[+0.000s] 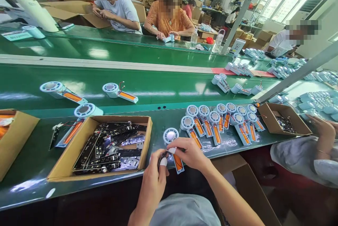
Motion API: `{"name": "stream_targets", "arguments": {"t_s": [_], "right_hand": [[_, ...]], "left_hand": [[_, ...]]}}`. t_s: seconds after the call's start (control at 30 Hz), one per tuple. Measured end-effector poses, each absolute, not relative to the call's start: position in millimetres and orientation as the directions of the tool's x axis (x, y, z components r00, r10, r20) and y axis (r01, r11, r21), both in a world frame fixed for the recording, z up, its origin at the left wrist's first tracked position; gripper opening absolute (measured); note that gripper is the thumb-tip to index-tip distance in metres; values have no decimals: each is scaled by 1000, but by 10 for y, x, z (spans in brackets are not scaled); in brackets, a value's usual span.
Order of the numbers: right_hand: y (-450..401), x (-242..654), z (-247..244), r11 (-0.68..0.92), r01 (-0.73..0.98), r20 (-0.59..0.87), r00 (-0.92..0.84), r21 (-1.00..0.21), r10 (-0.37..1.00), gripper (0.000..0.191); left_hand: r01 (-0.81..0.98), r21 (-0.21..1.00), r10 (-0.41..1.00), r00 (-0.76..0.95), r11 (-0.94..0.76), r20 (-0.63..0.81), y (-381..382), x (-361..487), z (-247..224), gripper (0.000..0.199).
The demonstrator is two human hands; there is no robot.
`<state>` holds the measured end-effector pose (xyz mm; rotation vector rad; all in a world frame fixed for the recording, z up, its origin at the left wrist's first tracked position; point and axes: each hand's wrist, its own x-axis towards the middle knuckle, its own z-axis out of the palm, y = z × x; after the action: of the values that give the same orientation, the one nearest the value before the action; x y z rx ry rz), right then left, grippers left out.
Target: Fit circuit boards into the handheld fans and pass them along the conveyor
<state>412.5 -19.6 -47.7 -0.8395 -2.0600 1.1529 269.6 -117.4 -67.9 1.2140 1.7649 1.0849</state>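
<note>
Circuit boards [105, 150] in a box [148, 136]

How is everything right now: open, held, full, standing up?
Left hand: closed on a small dark piece
Right hand: at that piece, grip unclear
Nearest fan: handle open, orange part showing
Fan group: handles open
Big box: open, dark boards inside
Box at right: open, dark parts inside
Box at left edge: open, orange things inside
Clear bottle: upright

The bare left forearm [144, 198] is pointing steeply up from the bottom centre of the frame; the bare right forearm [227, 189] is slanting from the lower right. Near the middle, the left hand [156, 169] is pinching with its white-covered thumb [163, 162], and the right hand [192, 154], palm down, is holding its fingers bent close beside it.
</note>
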Motion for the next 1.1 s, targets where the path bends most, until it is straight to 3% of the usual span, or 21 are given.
{"name": "stream_targets", "arguments": {"t_s": [0.1, 0.17, 0.3, 0.37, 0.43, 0.53, 0.67, 0.87, 1.1], "right_hand": [[-271, 4085, -581, 288, 311, 87, -528, -906, 844, 20], [-299, 4118, -616, 355, 374, 134, -504, -857, 853, 12], [-321, 4201, -560, 677, 473, 313, -637, -564, 705, 20], [-338, 4216, -498, 755, 505, 289, -714, -419, 638, 21], [-361, 4217, -449, 781, 518, 252, -751, -349, 611, 19], [-390, 4215, -443, 797, 505, 244, -770, -332, 589, 22], [-403, 4223, -518, 781, 457, 318, -733, -426, 602, 25], [-391, 4215, -576, 796, 422, 384, -712, -435, 587, 22], [-367, 4164, -508, 721, 559, 381, -613, -410, 692, 20]], "left_hand": [[254, 933, 944, -274, 254, -182, -1182, 2694, -652, 23], [204, 939, 939, -268, 276, -218, -1180, 2682, -641, 21], [152, 943, 931, -267, 294, -248, -1171, 2689, -582, 25], [141, 947, 936, -253, 288, -246, -1159, 2696, -550, 30], [158, 949, 943, -240, 271, -230, -1137, 2690, -538, 36], [230, 949, 964, -200, 217, -173, -1094, 2659, -563, 39], [239, 949, 973, -155, 204, -170, -1067, 2637, -598, 39], [330, 932, 973, -214, 150, -80, -1081, 2676, -564, 36], [118, 957, 940, -255, 264, -228, -1121, 2715, -588, 32]]}}
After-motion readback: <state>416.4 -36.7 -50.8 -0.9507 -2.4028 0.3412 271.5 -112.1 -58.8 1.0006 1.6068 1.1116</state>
